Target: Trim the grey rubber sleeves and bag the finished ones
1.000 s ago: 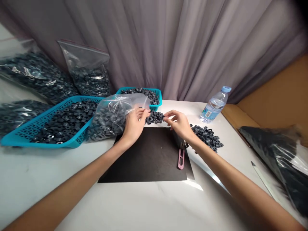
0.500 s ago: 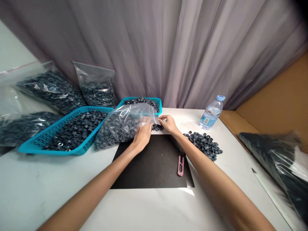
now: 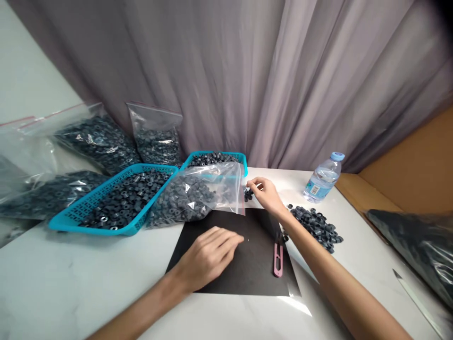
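Observation:
My left hand [image 3: 210, 255] hovers over the black mat [image 3: 244, 278], palm down, its fingers stretched toward the right and its thumb mostly hidden; nothing shows in it. My right hand [image 3: 267, 194] is at the mat's far edge, by the mouth of a clear zip bag [image 3: 226, 200] full of small grey rings. Its fingertips are curled together, and whatever they hold is hidden. Just below them lies a small cluster of dark rings [image 3: 248, 194]. Pink thread snips [image 3: 278, 259] rest on the mat's right side.
A pile of grey rings [image 3: 316, 226] lies under and beyond my right forearm. Two blue baskets [image 3: 65, 221] of rings and several filled bags [image 3: 157, 141] stand at the left and back. A water bottle [image 3: 323, 179], a cardboard box [image 3: 414, 165] and a dark bag [image 3: 406, 236] are on the right.
My left hand has left the bag and come back toward me over the mat. The bag's mouth now lies flatter. My right hand stays near it, and the view has shifted.

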